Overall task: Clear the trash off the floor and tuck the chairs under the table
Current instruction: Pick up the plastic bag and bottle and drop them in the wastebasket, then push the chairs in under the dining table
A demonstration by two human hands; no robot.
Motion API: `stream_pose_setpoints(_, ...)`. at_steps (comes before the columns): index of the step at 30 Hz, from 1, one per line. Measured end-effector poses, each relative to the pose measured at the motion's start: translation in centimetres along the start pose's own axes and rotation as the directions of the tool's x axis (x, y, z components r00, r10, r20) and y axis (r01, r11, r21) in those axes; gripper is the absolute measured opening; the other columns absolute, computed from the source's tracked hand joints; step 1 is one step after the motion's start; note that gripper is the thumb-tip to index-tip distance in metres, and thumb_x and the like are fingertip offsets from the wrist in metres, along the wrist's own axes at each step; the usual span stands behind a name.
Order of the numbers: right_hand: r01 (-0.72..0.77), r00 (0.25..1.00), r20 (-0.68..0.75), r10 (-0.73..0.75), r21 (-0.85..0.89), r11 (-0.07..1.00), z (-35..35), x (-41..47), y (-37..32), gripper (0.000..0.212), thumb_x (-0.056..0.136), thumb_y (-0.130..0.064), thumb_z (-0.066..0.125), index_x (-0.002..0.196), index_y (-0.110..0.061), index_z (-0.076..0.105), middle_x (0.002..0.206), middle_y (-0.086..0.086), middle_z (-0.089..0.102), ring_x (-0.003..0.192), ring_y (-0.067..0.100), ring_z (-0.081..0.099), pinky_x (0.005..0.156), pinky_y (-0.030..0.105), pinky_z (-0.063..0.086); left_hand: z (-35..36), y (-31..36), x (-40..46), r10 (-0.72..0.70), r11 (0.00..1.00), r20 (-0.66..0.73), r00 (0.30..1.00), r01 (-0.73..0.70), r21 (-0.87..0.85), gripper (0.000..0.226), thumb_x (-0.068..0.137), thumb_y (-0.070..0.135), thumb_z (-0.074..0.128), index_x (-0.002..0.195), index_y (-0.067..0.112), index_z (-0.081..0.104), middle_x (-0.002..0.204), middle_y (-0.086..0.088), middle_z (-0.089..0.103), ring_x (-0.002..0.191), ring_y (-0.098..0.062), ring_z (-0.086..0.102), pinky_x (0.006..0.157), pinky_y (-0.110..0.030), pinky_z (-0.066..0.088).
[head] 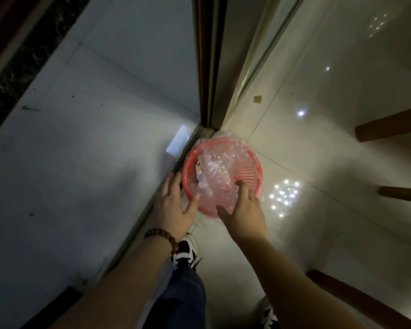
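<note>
Head view: both hands, left and right, spread over red bin against wall corner; bare floor rightward.

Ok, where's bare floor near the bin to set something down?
Open tile lies right of the red bin, between it and the wooden legs, apart from a small scrap. Left is crowded: the bin sits against the door track, both hands at its rim.
</note>
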State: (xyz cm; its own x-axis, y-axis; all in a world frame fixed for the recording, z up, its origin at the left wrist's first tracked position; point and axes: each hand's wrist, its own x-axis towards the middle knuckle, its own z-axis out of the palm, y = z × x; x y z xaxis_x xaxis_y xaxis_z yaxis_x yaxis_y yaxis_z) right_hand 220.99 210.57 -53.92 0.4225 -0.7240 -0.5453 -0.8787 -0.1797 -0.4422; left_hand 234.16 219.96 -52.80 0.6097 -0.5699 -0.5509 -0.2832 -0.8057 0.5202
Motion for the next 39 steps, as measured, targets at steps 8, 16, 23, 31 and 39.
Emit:
stream_pose_setpoints(8, -0.059, 0.995, 0.062, 0.074, -0.212, 0.975, 3.0, 4.9, 0.3, 0.071, 0.080, -0.033, 0.067, 0.139, -0.015, 0.033, 0.133, 0.012, 0.048, 0.119, 0.033, 0.047, 0.095, 0.045, 0.046, -0.4, -4.3, 0.6, 0.051, 0.998, -0.042, 0.998, -0.049, 0.034, 0.068, 0.088, 0.039, 0.057, 0.145, 0.015, 0.029, 0.152, -0.008, 0.025, 0.140, -0.023, 0.024, 0.112, -0.040, 0.029)
stream_pose_setpoints(16, -0.041, 0.998, 0.038, 0.049, -0.195, 0.980, 5.5, 9.0, 0.9, 0.059, 0.077, -0.022, 0.070, 0.129, -0.018, 0.044, 0.123, 0.010, 0.056, 0.106, 0.030, 0.054, 0.085, 0.043, 0.052, 0.3, -5.3, 2.1, 0.070, 0.997, -0.074, 0.995, -0.067, 0.039, 0.069, 0.088, 0.041, 0.057, 0.145, 0.015, 0.028, 0.153, -0.008, 0.027, 0.142, -0.023, 0.019, 0.114, -0.045, 0.027)
stream_pose_setpoints(23, 0.035, 0.999, 0.037, -0.028, -0.201, 0.979, 3.9, 8.0, 1.3, 0.074, 0.080, -0.048, 0.066, 0.140, -0.018, 0.034, 0.142, 0.009, 0.043, 0.126, 0.031, 0.042, 0.100, 0.042, 0.043, 0.0, -3.2, 2.0, 0.059, 0.995, -0.070, 0.996, -0.053, 0.083, 0.074, 0.085, 0.047, 0.058, 0.146, 0.019, 0.025, 0.153, -0.006, 0.026, 0.142, -0.023, 0.018, 0.112, -0.050, 0.029)
stream_pose_setpoints(31, 0.064, 0.994, -0.088, -0.070, -0.063, 0.996, -4.3, 1.2, -1.4, 0.069, 0.087, -0.047, 0.056, 0.144, -0.017, 0.030, 0.151, 0.009, 0.032, 0.137, 0.028, 0.029, 0.112, 0.044, 0.031, -4.4, 4.5, -1.9, 0.128, 0.980, -0.078, 0.989, -0.114, 0.164, 0.080, 0.084, 0.053, 0.055, 0.147, 0.018, 0.021, 0.155, -0.005, 0.023, 0.144, -0.022, 0.013, 0.115, -0.044, 0.022)
stream_pose_setpoints(39, 0.057, 0.973, -0.228, -0.047, 0.035, 0.998, -17.3, -9.9, -5.3, 0.064, 0.091, -0.044, 0.051, 0.144, -0.015, 0.030, 0.153, 0.009, 0.028, 0.142, 0.025, 0.020, 0.115, 0.037, 0.019, -11.4, 15.4, -11.4, 0.248, 0.958, -0.093, 0.964, -0.230, 0.170, 0.078, 0.085, 0.054, 0.054, 0.147, 0.020, 0.021, 0.155, -0.004, 0.023, 0.143, -0.021, 0.015, 0.115, -0.044, 0.023)
